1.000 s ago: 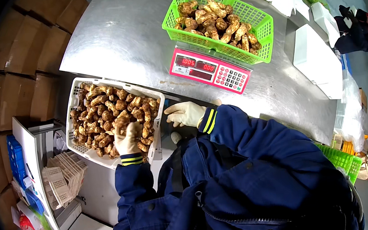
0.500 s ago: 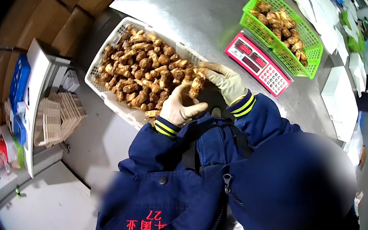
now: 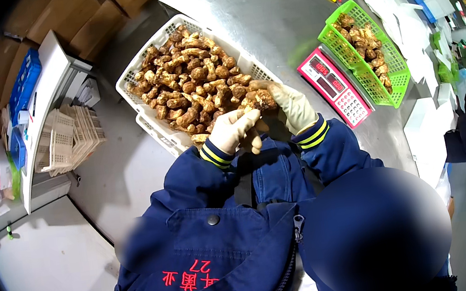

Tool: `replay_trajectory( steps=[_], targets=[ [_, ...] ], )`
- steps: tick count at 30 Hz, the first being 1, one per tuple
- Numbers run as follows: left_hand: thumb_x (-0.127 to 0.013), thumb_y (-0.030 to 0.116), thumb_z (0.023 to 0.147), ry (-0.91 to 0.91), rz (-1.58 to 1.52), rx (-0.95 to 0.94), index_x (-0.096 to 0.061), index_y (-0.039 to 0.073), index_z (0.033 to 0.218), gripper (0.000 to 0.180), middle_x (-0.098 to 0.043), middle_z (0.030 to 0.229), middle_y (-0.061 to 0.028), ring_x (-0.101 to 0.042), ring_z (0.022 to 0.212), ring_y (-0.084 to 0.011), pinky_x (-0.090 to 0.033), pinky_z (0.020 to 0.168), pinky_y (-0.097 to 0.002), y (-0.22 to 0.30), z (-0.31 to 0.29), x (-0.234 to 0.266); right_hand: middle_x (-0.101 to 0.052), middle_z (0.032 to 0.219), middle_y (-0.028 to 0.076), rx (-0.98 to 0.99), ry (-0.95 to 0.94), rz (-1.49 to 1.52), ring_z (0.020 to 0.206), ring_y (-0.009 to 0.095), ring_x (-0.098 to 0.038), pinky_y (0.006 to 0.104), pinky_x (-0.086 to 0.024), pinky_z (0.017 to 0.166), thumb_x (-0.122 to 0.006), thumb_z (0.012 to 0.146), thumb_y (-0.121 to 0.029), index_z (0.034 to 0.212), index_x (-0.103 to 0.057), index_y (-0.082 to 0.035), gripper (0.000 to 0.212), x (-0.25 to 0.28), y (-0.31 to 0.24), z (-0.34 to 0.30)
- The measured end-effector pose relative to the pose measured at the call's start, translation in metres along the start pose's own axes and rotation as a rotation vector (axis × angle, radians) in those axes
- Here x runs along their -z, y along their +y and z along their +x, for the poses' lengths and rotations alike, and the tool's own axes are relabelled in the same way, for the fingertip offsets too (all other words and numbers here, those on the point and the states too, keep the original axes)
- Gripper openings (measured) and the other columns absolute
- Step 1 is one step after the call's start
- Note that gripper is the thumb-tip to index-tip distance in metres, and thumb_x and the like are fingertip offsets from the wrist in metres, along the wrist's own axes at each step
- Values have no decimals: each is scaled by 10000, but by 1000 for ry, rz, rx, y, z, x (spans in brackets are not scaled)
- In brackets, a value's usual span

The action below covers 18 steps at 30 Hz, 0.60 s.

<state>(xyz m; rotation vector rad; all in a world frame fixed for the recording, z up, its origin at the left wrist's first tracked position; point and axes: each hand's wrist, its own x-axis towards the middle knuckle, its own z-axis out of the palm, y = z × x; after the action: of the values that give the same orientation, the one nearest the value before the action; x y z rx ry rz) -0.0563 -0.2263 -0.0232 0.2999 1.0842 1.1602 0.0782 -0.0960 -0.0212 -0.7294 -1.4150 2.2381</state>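
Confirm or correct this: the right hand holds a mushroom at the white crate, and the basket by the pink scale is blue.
Not blue: the head view shows the basket by the pink scale is green. The right hand does hold a mushroom at the white crate.

Fisheye view from the head, facing down, white basket (image 3: 249, 65) near

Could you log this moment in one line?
right hand: holding mushroom | left hand: at same mushroom | white basket: heaped with mushrooms | green basket: on pink scale
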Motion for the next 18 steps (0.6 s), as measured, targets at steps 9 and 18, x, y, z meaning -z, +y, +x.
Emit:
replay_trajectory(
  steps=[9, 18],
  targets=[
    [-508, 522, 928, -97, -183, 117, -648, 7, 911, 534, -637, 614, -94, -603, 493, -189, -483, 461, -257, 0, 25, 2, -638, 1069, 58, -62, 65, -8, 927, 111, -595, 252, -482, 830, -557, 972, -217, 1235, -574, 6, 345, 6, 6, 1],
    [-536, 506, 923, 221, -292, -80, -649, 4, 828, 524, -604, 556, -94, -608, 457, -205, -488, 424, -278, -56, -30, 59, -532, 1297, 176, 658, -649, -1206, 1153, 278, -551, 345, -452, 973, -466, 989, -112, 1239, -520, 64, 310, -28, 65, 45]
  ],
)
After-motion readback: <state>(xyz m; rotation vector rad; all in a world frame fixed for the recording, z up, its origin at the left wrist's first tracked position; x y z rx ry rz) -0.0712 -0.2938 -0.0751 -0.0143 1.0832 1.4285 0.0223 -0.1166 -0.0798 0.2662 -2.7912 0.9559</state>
